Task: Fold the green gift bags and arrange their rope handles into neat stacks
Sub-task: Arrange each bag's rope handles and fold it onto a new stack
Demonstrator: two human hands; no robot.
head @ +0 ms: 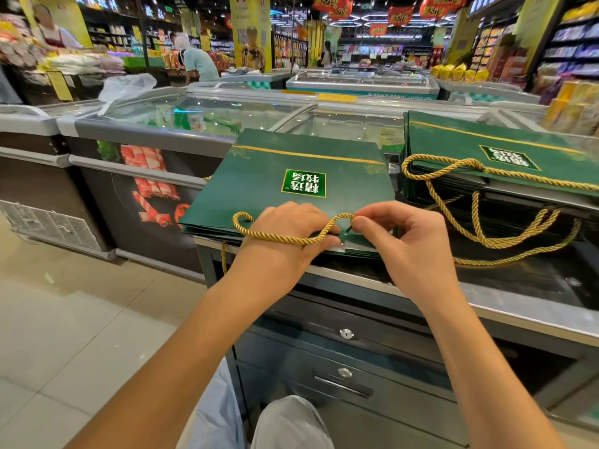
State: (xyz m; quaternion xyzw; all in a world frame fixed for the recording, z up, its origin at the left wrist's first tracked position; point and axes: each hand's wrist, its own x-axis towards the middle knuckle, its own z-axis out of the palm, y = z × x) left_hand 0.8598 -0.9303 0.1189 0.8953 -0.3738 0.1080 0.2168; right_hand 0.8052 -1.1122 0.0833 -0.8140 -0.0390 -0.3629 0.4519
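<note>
The flat dark green paper gift bag [275, 176] tops a stack on the dark metal table [486, 299], directly under your hands. Its twisted gold rope handle [278, 238] drapes across the back of your left hand [285, 231], whose grip is slack — fingers laid flat on the bag's near edge. Your right hand [398, 234] pinches the rope between thumb and forefinger — a tight grip.

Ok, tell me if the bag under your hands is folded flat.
Folded flat: the green bag lies label-up on a stack of others.
</note>
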